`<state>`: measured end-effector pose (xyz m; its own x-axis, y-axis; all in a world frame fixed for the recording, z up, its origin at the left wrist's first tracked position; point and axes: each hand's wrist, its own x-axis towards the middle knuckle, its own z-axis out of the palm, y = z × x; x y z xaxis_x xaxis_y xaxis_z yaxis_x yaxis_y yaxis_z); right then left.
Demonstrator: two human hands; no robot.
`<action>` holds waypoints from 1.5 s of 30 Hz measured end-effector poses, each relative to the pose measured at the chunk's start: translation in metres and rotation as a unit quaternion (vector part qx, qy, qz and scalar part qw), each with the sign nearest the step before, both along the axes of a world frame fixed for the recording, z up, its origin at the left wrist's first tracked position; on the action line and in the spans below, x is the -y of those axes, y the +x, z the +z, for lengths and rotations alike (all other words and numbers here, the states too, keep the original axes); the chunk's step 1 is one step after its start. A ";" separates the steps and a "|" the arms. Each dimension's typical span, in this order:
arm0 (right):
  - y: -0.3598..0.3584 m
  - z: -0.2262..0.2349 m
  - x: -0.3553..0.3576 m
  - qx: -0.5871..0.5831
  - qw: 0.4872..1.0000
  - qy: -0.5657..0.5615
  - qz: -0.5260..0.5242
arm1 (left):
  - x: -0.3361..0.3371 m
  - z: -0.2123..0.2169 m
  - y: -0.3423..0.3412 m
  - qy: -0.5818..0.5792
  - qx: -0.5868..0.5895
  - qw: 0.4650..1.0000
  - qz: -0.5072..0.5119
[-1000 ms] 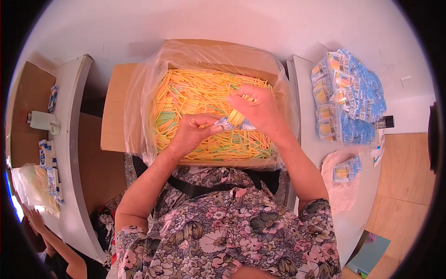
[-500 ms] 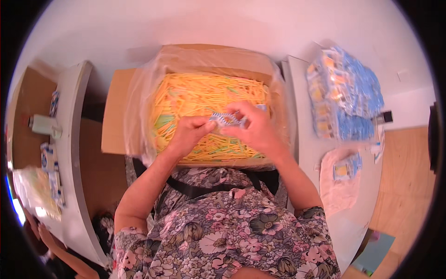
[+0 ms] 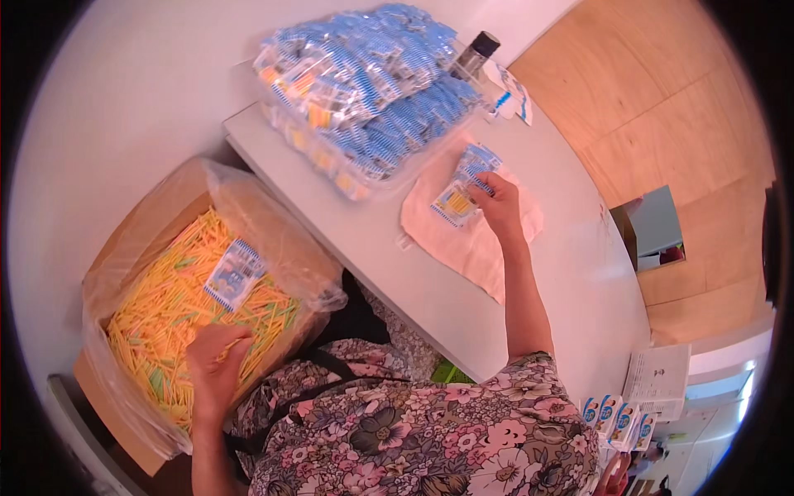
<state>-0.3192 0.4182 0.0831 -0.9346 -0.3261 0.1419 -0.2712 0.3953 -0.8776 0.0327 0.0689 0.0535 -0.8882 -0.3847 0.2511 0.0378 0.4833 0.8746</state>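
The right hand (image 3: pixel 499 203) moved right of centre, wisely pinching a striped packet (image 3: pixel 456 198) edgewise; the left hand (image 3: pixel 215 360) curled, contents unclear.

I see sticks (image 3: pixel 169 302) in bright yellow and orange, flecked with pale green, inside a brown box (image 3: pixel 198 208) with a cloudy, colourless plastic liner (image 3: pixel 256 202). The packet over the sticks (image 3: pixel 236 275) reads white and light blue to me, with blue-and-white striped ends. The packet over the cloth (image 3: pixel 453 205) shows the same blue-and-white stripes and a yellow patch; the cloth (image 3: pixel 438 240) itself is pale pink. From here I make the surface (image 3: pixel 372 269) out as light grey. The heaped packets (image 3: pixel 389 91) are mostly striped blue, with orange and yellow glimpses. I also get a floral shirt (image 3: pixel 397 434) in pink, grey and black, and tan wood-grain boards (image 3: pixel 662 91).
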 end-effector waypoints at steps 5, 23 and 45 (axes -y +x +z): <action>-0.019 -0.034 -0.011 -0.123 0.981 0.135 -0.059 | -0.078 0.003 -0.148 -0.171 -0.116 0.952 -0.225; -0.138 -0.036 -0.062 -0.176 0.956 0.231 -0.049 | -0.227 -0.038 -0.350 -0.162 0.052 0.966 -0.194; -0.044 -0.039 -0.095 0.125 0.980 -0.125 0.090 | -0.212 -0.047 -0.383 0.035 0.028 0.946 -0.321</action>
